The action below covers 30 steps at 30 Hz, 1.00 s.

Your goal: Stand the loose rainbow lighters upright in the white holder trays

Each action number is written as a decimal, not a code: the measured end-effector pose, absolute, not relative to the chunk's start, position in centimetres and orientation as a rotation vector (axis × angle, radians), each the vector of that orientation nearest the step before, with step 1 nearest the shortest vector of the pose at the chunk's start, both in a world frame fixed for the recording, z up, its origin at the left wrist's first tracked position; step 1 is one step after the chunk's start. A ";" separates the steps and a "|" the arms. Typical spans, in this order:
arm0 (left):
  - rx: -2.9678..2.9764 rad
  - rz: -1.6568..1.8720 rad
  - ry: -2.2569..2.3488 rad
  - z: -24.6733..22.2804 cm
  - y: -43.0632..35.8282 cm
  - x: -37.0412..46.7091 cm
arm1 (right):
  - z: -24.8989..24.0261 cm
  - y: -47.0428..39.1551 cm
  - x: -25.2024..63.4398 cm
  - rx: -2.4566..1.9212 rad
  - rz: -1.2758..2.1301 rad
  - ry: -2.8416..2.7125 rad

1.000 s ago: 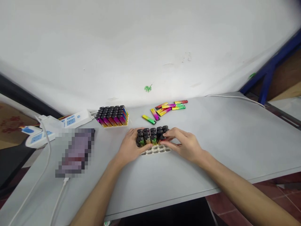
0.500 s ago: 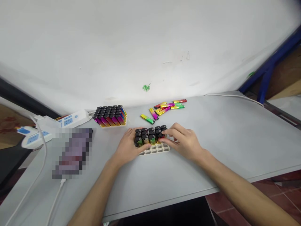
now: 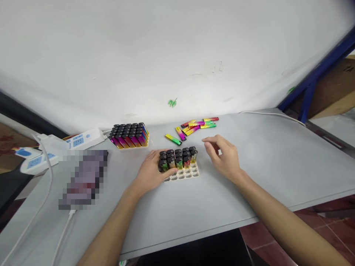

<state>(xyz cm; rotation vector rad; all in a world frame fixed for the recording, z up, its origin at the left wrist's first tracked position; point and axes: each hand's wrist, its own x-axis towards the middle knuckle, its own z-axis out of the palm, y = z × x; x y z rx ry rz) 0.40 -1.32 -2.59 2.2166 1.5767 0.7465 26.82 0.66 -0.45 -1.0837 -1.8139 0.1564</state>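
A pale tray with holes [image 3: 181,179] stands at the middle of the table, and several upright lighters [image 3: 179,163] with black tops fill its back rows. Bare holes show along its front. My left hand [image 3: 151,170] is wrapped round the tray's left end, its thumb across the front beside the lighters and its other fingers partly hidden behind. To the right of the tray, apart from it, my right hand [image 3: 224,157] hovers with thumb and forefinger spread and nothing between them. Beyond it lies a loose pile of shiny coloured lighters [image 3: 192,130].
A second tray packed with upright lighters [image 3: 129,136] stands at the back left. Further left are white power strips [image 3: 80,141], a blurred-out phone-like object [image 3: 85,177] and a white cable [image 3: 65,231]. A wall [image 3: 177,66] rises behind the table [image 3: 266,159].
My right hand has let go of a lighter at the tray's right side and moved away to the right. My left hand stays on the tray.
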 end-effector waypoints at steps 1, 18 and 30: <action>2.218 0.746 1.577 -2.6 -1.3 0.4 | -0.7 1.1 27.0 -1.156 0.202 -1.789; 2.267 0.759 1.443 -1.6 -1.5 0.8 | -4.0 10.7 26.9 -1.755 -0.180 -1.946; 2.233 0.756 1.449 -1.6 -1.5 0.7 | -3.6 7.6 28.0 -1.235 0.331 -1.553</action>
